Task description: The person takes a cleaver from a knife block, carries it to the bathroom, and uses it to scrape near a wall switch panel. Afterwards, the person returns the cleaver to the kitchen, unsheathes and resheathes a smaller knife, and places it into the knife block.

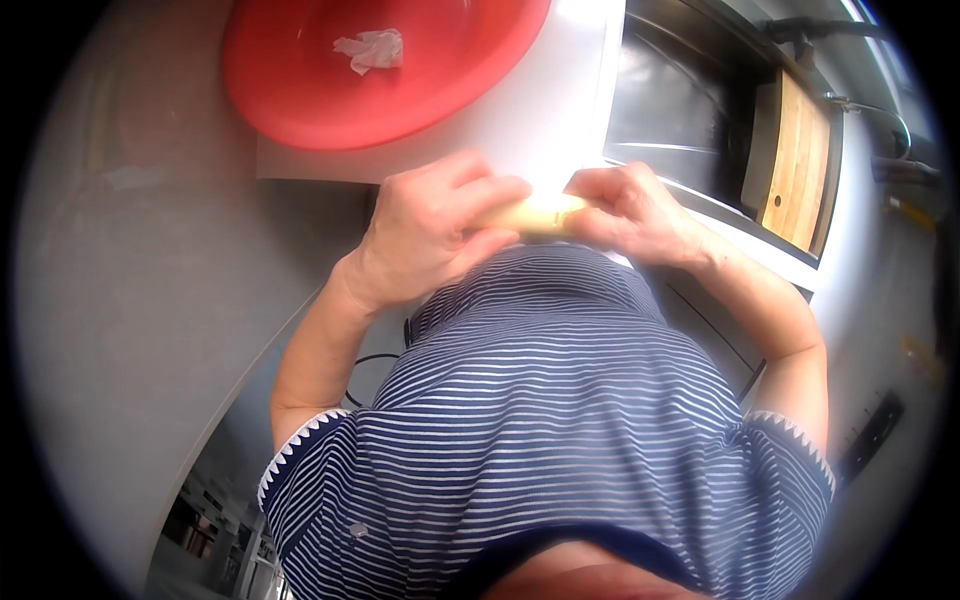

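Note:
Close to the front of the striped shirt, both hands hold a pale yellow cylinder (538, 214) level between them. My left hand (425, 225) wraps round its left end, thumb below and fingers above. At the other end, my right hand (635, 215) pinches it between thumb and bent fingers. Faint small marks show on the cylinder near the right fingers. Glare and blur hide its exact kind, and the fingers cover both of its ends.
A red basin (320, 125) with a crumpled white tissue (372, 50) inside stands on the white counter (320, 168). To the right is a dark metal sink (670, 110), with a wooden board (797, 165) at its right side. A thin black cable (360, 375) hangs below my left forearm.

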Tool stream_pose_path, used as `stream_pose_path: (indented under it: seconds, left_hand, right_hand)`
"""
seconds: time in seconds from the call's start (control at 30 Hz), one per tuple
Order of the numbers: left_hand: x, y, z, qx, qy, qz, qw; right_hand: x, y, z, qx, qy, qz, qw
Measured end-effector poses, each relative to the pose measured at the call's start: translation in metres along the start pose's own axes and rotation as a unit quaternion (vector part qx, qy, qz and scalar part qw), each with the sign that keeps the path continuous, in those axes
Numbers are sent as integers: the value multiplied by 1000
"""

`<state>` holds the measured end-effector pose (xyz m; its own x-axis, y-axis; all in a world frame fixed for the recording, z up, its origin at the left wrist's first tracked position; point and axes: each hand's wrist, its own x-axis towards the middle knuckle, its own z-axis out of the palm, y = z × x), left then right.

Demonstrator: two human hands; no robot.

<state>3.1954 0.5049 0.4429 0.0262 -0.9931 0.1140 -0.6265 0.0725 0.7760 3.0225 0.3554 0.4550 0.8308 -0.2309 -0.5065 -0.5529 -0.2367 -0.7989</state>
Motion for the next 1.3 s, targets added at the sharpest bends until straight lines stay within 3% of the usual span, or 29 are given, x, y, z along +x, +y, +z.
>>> stream_pose_path:
  seconds: [0.33,0.43,0.6,0.7,0.8,1.0,1.3]
  left_hand:
    - [3,1,-2,22,2,23,999]
    - [-3,-1,-16,63,26,-20,998]
    - [-8,-7,-20,-79,16,-34,996]
    - [-9,-9,-19,-122,34,-61,990]
    - [-14,-13,-18,-145,38,-71,986]
    - [-20,-20,-21,-170,44,-99,979]
    - [-22,-25,-18,-198,67,-104,972]
  right_hand:
    - [-4,1,0,-38,32,-26,998]
    - [-10,3,-11,-18,16,80,996]
    - [-14,5,-12,35,-8,91,995]
    - [-14,13,-8,140,7,48,989]
    - [-17,11,-11,102,-4,90,991]
    - [-20,24,-19,148,-5,75,986]
    - [-18,23,-35,209,-104,133,963]
